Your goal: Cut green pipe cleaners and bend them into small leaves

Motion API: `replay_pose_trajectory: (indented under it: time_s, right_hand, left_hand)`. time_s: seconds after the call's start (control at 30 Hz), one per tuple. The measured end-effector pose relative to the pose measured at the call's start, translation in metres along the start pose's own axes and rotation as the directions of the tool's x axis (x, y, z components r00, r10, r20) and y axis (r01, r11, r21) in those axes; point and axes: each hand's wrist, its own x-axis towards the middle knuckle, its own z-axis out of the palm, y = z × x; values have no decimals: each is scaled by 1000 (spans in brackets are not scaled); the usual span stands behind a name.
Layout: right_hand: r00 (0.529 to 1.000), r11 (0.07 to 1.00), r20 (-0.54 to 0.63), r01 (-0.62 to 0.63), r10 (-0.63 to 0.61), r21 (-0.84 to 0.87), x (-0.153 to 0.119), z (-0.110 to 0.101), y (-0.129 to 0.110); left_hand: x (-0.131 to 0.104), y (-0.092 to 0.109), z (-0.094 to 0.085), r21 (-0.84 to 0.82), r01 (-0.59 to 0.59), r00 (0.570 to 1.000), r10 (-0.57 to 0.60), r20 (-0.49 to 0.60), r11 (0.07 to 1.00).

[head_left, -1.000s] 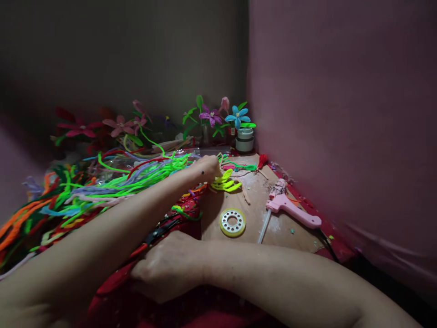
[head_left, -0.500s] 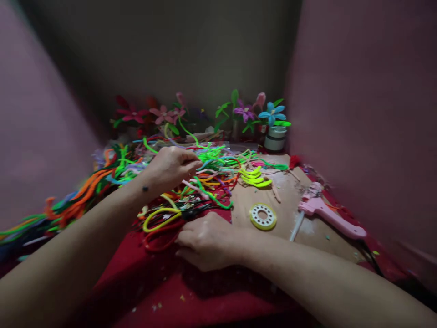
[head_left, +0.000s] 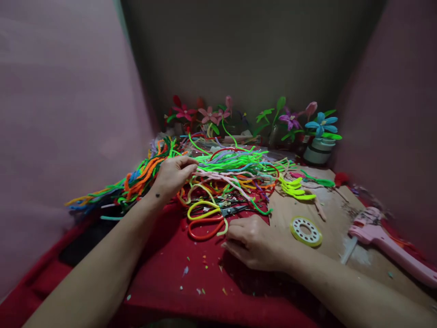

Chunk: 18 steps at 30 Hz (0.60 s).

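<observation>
At centre I see a pinching left hand (head_left: 175,174) and curled right hand (head_left: 253,242), holds unclear; tugging could snag the tangled pipe cleaners (head_left: 235,161).

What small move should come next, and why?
Probably have the left hand draw one strand from the green pipe cleaners: it is at their left edge, thumb and finger close together, though any grip is unclear. The right hand is farther off, beside the scissors.

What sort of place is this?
Probably a small handicraft corner, perhaps in a home: a tangle of colourful fuzzy stems, what looks like a pink glue gun, and a blue fuzzy flower at the back.
</observation>
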Motion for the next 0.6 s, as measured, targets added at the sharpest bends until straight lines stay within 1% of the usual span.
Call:
replay_pose_trajectory:
  time_s: [0.07, 0.1, 0.13, 0.17, 0.23, 0.3, 0.33, 0.4, 0.47, 0.53, 0.6]
  right_hand:
    - [1000, 1000, 0, -5, 5, 2, 0, 1, 0]
    - [1000, 1000, 2, -11, 11, -1, 0, 1, -1]
    - [1000, 1000, 2, -17, 17, -6, 0, 2, -1]
    - [1000, 1000, 1, -21, 21, -7, 0, 2, 0]
    - [1000, 1000, -6, -24, 24, 2, -1, 4, 1]
    - [1000, 1000, -16, -23, 23, 18, -1, 5, 2]
    - [1000, 999, -19, -23, 24, 25, -1, 5, 2]
    - [999, 999, -13, -29, 29, 22, -1, 5, 2]
    - [999, 999, -2, -37, 37, 7, 0, 4, 1]
    - [999, 999, 3, -34, 34, -7, 0, 3, 1]
    - [1000, 1000, -1, -22, 22, -10, 0, 2, 1]
  left_hand:
    - [3, -10, 3, 79, -11, 996, 17, -86, 997]
    - [4, -14, 6, 141, -40, 992, 56, -112, 989]
    - [4, -17, 9, 200, -73, 989, 97, -116, 977]
    - [4, -19, 13, 269, -114, 986, 143, -91, 956]
    - [1, -22, 20, 436, -216, 975, 220, 43, 874]
    - [-3, -23, 25, 501, -283, 959, 233, 162, 818]
    - [-5, -22, 26, 501, -293, 955, 227, 190, 814]
    - [-8, -20, 26, 504, -298, 954, 232, 191, 811]
    - [-10, -15, 26, 509, -319, 948, 269, 171, 799]
    - [-10, -8, 27, 512, -365, 931, 319, 178, 777]
    - [-7, -2, 32, 542, -408, 912, 356, 205, 735]
